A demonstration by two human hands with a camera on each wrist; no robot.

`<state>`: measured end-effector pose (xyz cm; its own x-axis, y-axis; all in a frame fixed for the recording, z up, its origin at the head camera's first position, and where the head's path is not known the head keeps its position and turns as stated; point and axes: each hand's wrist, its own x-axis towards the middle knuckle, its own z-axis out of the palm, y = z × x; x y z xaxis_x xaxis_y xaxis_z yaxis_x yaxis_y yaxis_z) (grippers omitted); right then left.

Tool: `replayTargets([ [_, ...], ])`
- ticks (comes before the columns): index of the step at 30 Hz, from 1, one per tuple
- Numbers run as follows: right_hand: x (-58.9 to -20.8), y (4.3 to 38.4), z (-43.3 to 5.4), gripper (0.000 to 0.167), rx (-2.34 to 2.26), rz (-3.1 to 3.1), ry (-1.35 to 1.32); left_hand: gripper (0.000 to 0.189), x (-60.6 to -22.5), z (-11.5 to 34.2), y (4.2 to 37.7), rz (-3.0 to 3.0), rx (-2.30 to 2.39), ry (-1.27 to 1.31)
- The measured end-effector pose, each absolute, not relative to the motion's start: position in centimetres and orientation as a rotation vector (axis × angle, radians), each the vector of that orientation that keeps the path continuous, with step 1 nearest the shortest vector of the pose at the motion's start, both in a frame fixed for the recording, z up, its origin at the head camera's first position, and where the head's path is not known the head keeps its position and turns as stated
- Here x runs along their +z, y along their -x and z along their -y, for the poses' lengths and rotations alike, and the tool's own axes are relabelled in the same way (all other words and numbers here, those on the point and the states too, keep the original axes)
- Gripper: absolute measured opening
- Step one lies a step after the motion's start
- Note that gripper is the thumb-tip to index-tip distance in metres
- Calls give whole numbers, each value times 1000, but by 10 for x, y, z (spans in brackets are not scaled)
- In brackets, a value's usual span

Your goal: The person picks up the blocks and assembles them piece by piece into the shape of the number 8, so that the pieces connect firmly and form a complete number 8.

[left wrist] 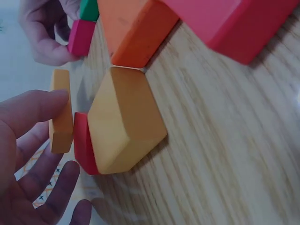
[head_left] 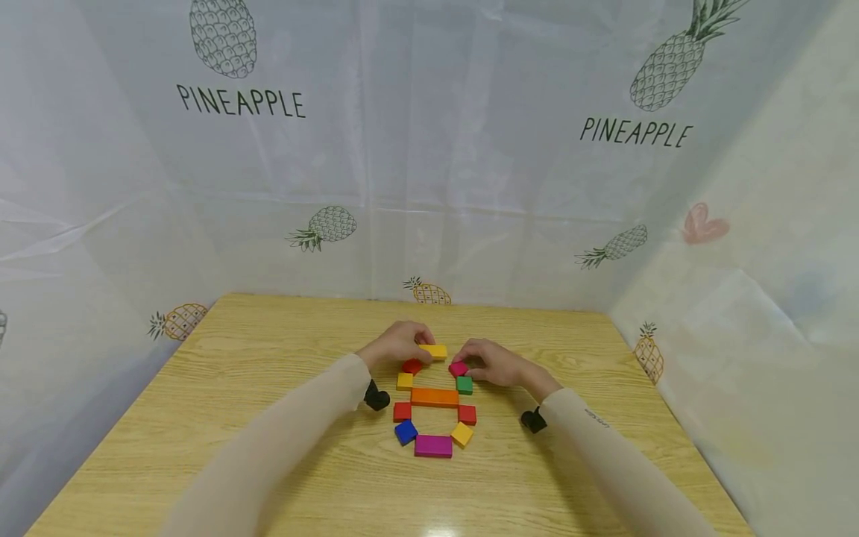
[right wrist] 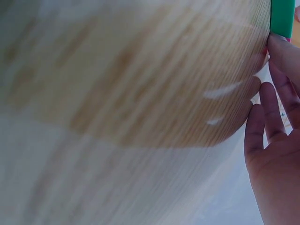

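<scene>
My left hand [head_left: 400, 343] pinches a yellow rectangular block [head_left: 436, 352] at the far end of a ring of coloured blocks. In the left wrist view the thumb lies on that yellow block [left wrist: 61, 110], with the other fingers spread behind it. Just below the left hand are a red block [head_left: 412, 366] and a small yellow block [head_left: 405, 382]. My right hand [head_left: 496, 363] pinches a magenta block [head_left: 459, 369] between thumb and fingertips, beside a green block [head_left: 464, 385]. The right wrist view shows only the edge of the green block [right wrist: 282, 18] above the thumb.
A long orange block [head_left: 435, 397] crosses the ring's middle. Nearer lie two red blocks [head_left: 402, 412], a blue block [head_left: 406, 432], a yellow square block [head_left: 461, 434] and a purple block [head_left: 433, 447]. Pineapple-printed cloth [head_left: 429, 164] hangs behind the wooden table [head_left: 268, 335].
</scene>
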<state>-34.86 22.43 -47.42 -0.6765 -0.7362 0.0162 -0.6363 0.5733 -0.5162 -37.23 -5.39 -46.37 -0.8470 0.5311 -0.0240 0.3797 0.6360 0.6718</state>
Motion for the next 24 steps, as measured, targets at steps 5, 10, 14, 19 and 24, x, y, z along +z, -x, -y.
replayTargets([
  [5, -473, 349, -224, 28, -728, -2604, 1151, 26, -467, 51, 374, -2644, 962, -751],
  [10, -474, 351, -225, 27, -714, -2613, 1152, 28, -468, 48, 373, -2649, 944, -750],
  [14, -475, 351, -225, 28, -704, -2617, 1151, 27, -471, 46, 375, -2652, 917, -726],
  [19, -476, 351, -224, 28, -701, -2625, 1131, 25, -476, 44, 378, -2654, 906, -694],
  [24, -476, 351, -224, 28, -710, -2622, 1119, 24, -480, 43, 381, -2661, 899, -704],
])
